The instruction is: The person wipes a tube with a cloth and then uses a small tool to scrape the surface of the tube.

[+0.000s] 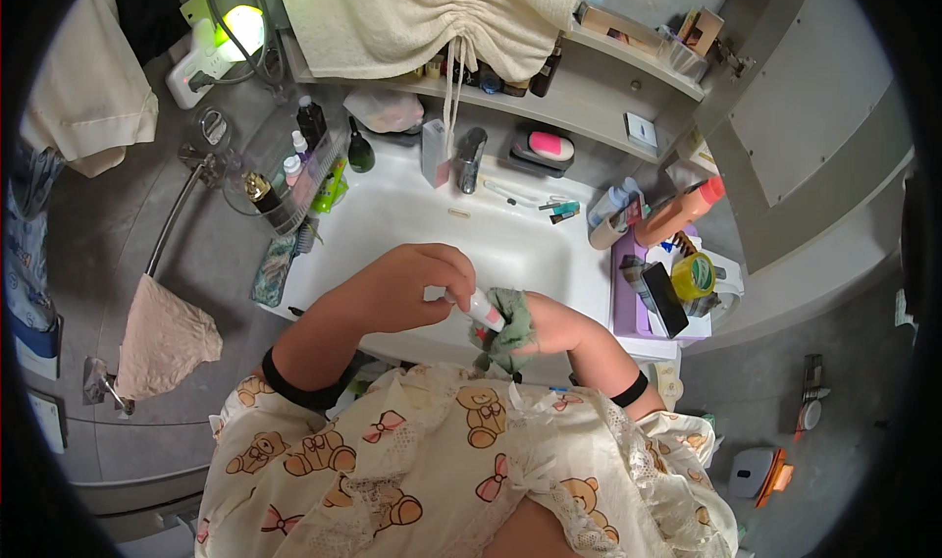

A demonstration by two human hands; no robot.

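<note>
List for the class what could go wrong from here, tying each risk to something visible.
1. The left hand grips the small white tube with its fingers; it might slip and drop toward the sink.
2. The tube points at the green cloth at the right hand; a leak could stain it.
3. The orange bottle leans by the purple box; a knock might topple it.

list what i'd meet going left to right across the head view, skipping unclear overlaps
Hanging pink cloth → green packet → left hand → small white bottle → green cloth → right hand → purple box → white-and-orange object on the floor.
</note>
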